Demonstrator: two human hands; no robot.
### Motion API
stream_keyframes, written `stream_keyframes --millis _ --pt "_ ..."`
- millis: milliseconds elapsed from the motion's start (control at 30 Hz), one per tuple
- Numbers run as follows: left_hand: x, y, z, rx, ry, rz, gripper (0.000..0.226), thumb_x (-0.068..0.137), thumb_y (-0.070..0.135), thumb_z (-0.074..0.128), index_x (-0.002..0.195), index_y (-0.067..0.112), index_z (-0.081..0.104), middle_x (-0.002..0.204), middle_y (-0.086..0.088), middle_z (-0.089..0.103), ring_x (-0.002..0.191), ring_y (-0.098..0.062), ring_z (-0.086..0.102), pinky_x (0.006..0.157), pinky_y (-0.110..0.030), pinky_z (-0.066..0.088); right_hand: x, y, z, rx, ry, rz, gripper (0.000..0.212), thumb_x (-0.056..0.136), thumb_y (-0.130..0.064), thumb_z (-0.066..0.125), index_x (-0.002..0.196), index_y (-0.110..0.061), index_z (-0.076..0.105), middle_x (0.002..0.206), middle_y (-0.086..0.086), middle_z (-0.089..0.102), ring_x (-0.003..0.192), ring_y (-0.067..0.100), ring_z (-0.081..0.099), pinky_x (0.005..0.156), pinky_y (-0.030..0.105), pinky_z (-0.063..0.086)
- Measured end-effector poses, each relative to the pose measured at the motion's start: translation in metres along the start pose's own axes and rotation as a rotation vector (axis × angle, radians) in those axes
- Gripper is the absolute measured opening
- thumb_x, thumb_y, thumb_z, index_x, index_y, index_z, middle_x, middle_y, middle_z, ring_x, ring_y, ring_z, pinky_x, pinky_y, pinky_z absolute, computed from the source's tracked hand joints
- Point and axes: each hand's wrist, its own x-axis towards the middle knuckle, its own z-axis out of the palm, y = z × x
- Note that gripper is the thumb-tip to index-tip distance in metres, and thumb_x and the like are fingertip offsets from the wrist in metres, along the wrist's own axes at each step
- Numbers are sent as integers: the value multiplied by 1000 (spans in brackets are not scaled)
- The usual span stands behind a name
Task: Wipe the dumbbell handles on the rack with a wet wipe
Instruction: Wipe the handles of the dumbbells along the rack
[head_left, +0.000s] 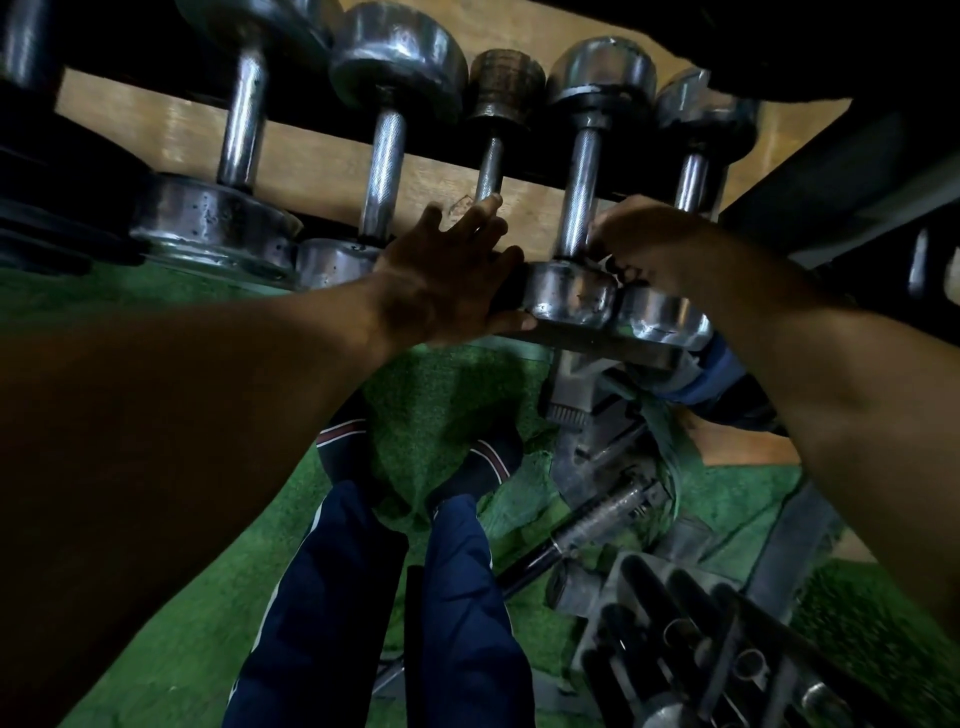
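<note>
Several chrome dumbbells lie side by side on the rack (597, 345), handles pointing away from me. My right hand (660, 244) is curled at the near end of one chrome dumbbell's knurled handle (579, 192) and pinches a small crumpled wet wipe (610, 262) against it; most of the wipe is hidden. My left hand (447, 280) rests with spread fingers on the near head of the small dark dumbbell (506, 78) just to the left. Its fingertips reach that dumbbell's thin handle (491, 166).
Larger chrome dumbbells (384, 171) (241, 119) lie to the left and another (693, 176) to the right. A dark upper shelf (831, 52) overhangs the rack. Below are green turf (441, 395), my legs in blue trousers (457, 597), a barbell (597, 519) and a bar holder (675, 623).
</note>
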Motion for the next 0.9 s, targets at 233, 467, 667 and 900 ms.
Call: stream_keyframes --millis 233,467,667,900 --pt "-1 -1 3 11 40 11 95 89 82 4 152 18 32 165 -15 22 157 -31 4 113 -61 31 5 2 -2 -32 40 -4 8 87 0 60 80 1 65 64 17 57 50 23 55 52 25 43" --pt "2 -1 6 -1 38 6 93 90 83 7 153 19 32 165 -14 22 157 -30 3 113 -61 29 17 -3 -6 800 109 -12 25 93 0 47 78 -19 56 73 4 58 54 11 54 56 21 46" --pt "1 0 4 -4 37 8 93 90 82 7 152 18 32 165 -15 21 157 -30 2 113 -61 30 25 -2 1 670 416 -269 11 91 -8 55 87 -15 63 63 3 61 58 12 61 57 25 49" --pt "-1 1 2 3 36 0 93 90 83 6 152 20 32 165 -14 22 156 -32 3 113 -61 31 -3 -12 2 -744 702 -574 32 103 -30 42 124 -18 63 128 12 55 110 36 57 84 41 46"
